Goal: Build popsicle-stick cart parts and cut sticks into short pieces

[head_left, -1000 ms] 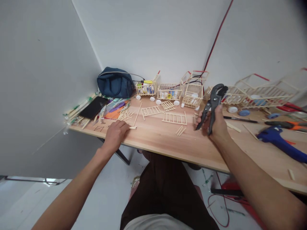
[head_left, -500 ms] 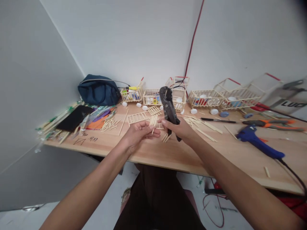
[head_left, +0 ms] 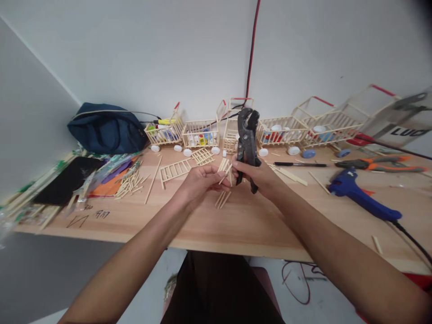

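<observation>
Several short wooden sticks [head_left: 223,165] are pinched in the fingers of my left hand [head_left: 204,179], some crossing at an angle. My right hand [head_left: 261,176] is wrapped round a black hand cutter [head_left: 247,139] whose jaws point up, away from me. Its thumb and fingertips come close to the sticks; whether they touch them I cannot tell. On the table below the hands lie a few loose sticks [head_left: 222,199]. Beyond my left hand are a ladder-like stick frame [head_left: 175,170] and a small stick lattice [head_left: 203,155].
Small stick-built carts [head_left: 281,130] with round wheels line the wall. A blue glue gun [head_left: 362,195], orange-handled pliers [head_left: 381,164] and a black pen [head_left: 300,164] lie right. Left are a blue bag [head_left: 108,128], a black phone-like slab [head_left: 67,180] and cut sticks [head_left: 131,183].
The view has shifted to the right. Sticks in my left hand, lined up before, now fan and cross. The cutter stays in my right hand and stands more upright.
</observation>
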Motion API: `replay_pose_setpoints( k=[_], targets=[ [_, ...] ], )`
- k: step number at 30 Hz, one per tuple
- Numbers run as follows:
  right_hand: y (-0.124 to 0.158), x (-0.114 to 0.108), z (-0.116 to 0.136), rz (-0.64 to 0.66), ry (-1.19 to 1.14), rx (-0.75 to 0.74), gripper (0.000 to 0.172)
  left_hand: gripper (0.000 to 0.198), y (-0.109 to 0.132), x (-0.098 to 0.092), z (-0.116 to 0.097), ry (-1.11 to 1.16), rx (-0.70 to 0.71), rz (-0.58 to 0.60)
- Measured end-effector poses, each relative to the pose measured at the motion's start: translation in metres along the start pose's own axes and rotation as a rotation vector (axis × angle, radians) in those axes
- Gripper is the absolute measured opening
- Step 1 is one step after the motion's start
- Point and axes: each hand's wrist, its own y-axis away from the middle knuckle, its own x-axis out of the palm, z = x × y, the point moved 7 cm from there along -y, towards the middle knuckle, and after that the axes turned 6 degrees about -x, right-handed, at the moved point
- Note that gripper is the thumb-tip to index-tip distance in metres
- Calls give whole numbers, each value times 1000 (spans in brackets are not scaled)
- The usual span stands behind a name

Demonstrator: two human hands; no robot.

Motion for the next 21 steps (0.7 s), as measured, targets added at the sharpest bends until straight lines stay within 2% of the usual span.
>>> replay_pose_setpoints(
  k=[7, 11, 14, 18, 21],
  targets=[
    [-1, -10, 1, 42, 238, 28, 34, 21, 0, -6, 2, 184, 60, -3],
    [1, -7, -2, 95, 323, 65, 32, 17, 2, -13, 4, 277, 64, -29],
    [3, -2, -5, 88, 231, 83, 31, 15, 1, -19, 6, 322, 46, -71],
    [2, 0, -10, -54, -53, 90, 35, 16, -1, -19, 4, 336, 92, -75],
    [3, 5, -15, -108, -110, 93, 36, 21, -5, -15, 5, 349, 122, -85]
  ],
)
